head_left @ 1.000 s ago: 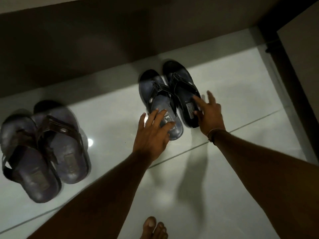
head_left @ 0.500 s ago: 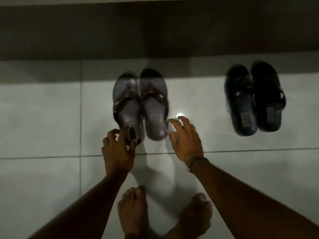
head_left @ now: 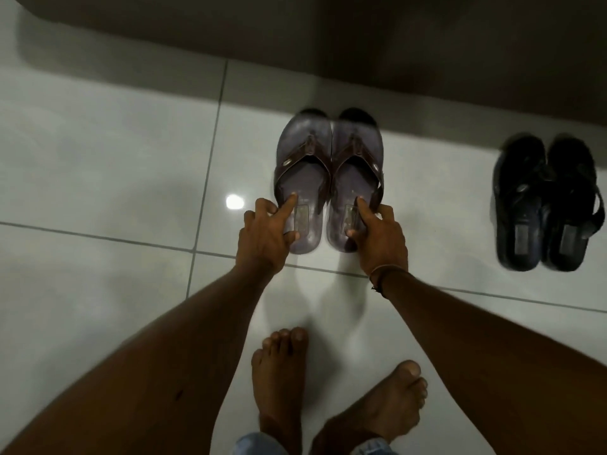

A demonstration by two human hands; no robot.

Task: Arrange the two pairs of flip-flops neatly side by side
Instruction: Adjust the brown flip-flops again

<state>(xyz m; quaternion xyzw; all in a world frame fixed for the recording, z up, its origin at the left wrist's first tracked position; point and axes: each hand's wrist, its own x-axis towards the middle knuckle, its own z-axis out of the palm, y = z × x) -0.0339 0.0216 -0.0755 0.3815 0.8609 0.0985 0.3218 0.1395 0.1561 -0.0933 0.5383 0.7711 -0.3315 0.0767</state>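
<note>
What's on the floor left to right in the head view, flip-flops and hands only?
left hand → left brown-strapped flip-flop → right brown-strapped flip-flop → right hand → left black flip-flop → right black flip-flop

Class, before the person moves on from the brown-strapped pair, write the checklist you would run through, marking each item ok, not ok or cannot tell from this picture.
1. Brown-strapped flip-flops lie parallel, inner edges together, toes toward the wall: ok.
2. Heels level with each other: ok, roughly.
3. Left hand has a grip on the left heel, right hand on the right heel: ok.
4. Black flip-flops sit together as a pair: ok.
5. The two pairs stand next to each other: not ok, a wide stretch of tiled floor separates them.
6. Both pairs share one heel line: cannot tell; the wide-angle view distorts it.
</note>
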